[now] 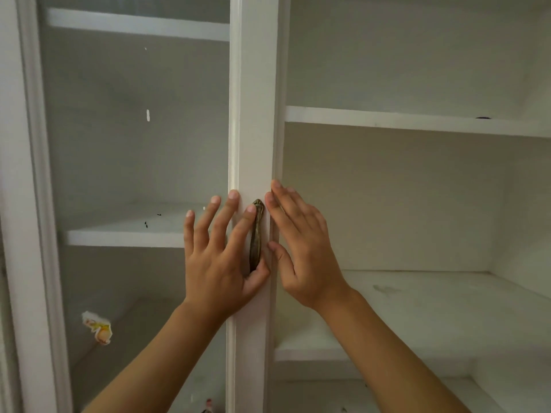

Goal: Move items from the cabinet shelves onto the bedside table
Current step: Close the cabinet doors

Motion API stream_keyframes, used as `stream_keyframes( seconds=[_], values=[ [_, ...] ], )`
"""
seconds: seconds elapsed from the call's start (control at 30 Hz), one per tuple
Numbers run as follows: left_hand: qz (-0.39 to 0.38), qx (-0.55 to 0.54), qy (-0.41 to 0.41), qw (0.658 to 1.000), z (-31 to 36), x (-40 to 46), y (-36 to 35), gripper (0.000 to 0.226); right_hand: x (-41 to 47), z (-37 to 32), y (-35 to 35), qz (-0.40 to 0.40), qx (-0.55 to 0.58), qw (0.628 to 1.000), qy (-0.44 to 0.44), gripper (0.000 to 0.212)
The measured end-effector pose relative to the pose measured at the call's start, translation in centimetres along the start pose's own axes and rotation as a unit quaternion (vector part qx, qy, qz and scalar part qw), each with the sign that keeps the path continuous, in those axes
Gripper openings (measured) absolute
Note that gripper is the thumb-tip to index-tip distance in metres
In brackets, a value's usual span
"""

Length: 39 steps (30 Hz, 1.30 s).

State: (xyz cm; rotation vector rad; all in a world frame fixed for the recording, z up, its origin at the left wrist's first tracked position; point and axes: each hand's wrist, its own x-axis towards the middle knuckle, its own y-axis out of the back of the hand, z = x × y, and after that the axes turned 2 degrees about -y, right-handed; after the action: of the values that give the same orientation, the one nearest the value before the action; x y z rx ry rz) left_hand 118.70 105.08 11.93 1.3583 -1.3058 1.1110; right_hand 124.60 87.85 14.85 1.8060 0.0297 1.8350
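A white cabinet fills the view. Its left glass door has a white stile with a bronze handle. My left hand lies flat on the stile with fingers spread, thumb hooked under the handle's lower end. My right hand presses flat against the stile's right edge, fingers together, holding nothing. The right side stands open, with bare white shelves. A small dark thing lies on the upper right shelf's edge.
Behind the glass are more white shelves with tiny dark specks. A torn sticker clings to the lower glass. A small reddish object peeks in at the bottom edge. The lower right shelf is smudged.
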Motion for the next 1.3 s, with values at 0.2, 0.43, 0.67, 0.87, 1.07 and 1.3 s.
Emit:
stream_keyframes(
  seconds=[0.2,0.43,0.67,0.87,1.07,1.3],
  values=[
    [-0.055,0.003,0.01,0.998,0.4,0.2,1.5,0.069,-0.8,-0.1,3.4,-0.092,-0.047,0.993,-0.049,0.072],
    [-0.176,-0.026,0.048,0.983,1.0,1.3,4.6,0.077,-3.5,-2.0,8.5,-0.12,-0.092,0.983,-0.107,0.069],
    [-0.267,-0.11,0.088,0.953,2.2,1.9,9.4,0.074,-4.6,-6.1,13.0,-0.101,-0.108,0.977,-0.153,0.06],
    [-0.247,-0.187,0.069,0.948,5.4,2.9,12.9,0.063,-6.1,-9.5,16.8,-0.104,-0.148,0.968,-0.172,0.056],
    [-0.236,-0.261,0.057,0.934,9.0,4.0,15.7,0.056,-7.8,-12.0,22.3,-0.092,-0.22,0.949,-0.206,0.056],
    [-0.236,-0.326,0.077,0.912,13.7,3.4,16.7,0.055,-10.8,-14.2,27.6,-0.102,-0.313,0.897,-0.294,0.06]
  ],
)
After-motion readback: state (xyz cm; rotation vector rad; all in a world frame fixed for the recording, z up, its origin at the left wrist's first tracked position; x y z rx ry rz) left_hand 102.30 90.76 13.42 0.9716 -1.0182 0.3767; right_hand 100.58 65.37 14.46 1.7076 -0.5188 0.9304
